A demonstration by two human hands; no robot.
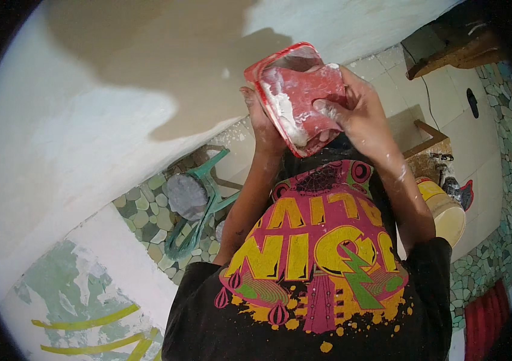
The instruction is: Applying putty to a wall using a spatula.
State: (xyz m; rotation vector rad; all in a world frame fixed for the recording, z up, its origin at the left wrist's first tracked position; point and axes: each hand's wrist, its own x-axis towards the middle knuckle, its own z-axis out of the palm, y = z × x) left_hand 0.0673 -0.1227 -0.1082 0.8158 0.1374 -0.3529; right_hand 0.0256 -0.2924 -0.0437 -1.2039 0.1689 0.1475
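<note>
My left hand [263, 123] is wrapped around the side of a small tub with a red rim [273, 59], held up and tilted in front of the wall. White paste is smeared along the inside of the tub. With thumb on top, my right hand [361, 114] grips a flat red spreader [307, 89], whose blade lies across the tub's mouth. A thick ridge of white paste sits along the blade's left edge. The fingers under the spreader are hidden. White smears mark my right thumb and forearm.
A pale wall [201, 78] rises close on the left. Below it stands a green plastic stool-like frame [204, 177] with a round grey thing [186, 196]. At right are a yellow bucket [446, 218], a wooden piece [433, 144] and a black sandal [472, 103].
</note>
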